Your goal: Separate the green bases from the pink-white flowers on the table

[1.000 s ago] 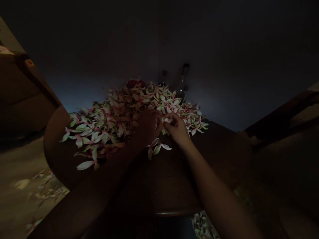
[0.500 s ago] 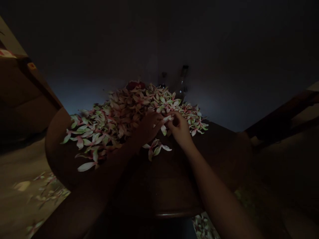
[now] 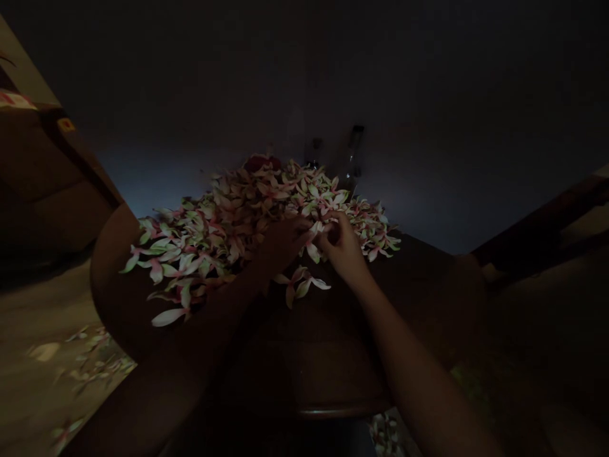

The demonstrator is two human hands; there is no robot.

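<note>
A pale pink and white flower point(image 3: 316, 232) is pinched between the fingertips of both hands above the near edge of a large heap of similar flowers point(image 3: 223, 219). My left hand point(image 3: 287, 240) is closed at the flower's left side, dim and in shadow. My right hand point(image 3: 343, 246) grips it from the right, thumb and forefinger curled together in a loop. Just below the hands, a few loose flowers point(image 3: 299, 285) lie on the dark wooden table point(image 3: 304, 368). The fingertips partly hide the held flower.
A clear bottle with a dark cap point(image 3: 351, 162) and a smaller bottle point(image 3: 313, 155) stand behind the heap by the wall. A red item point(image 3: 262, 162) lies at the heap's back. Scattered flowers point(image 3: 102, 362) lie on the floor at left. Brown boxes point(image 3: 52, 184) are stacked further left.
Both hands stay at nearly the same spot; the fingertips have drawn closer together and the held flower looks more bunched. The whole view has shifted slightly.
</note>
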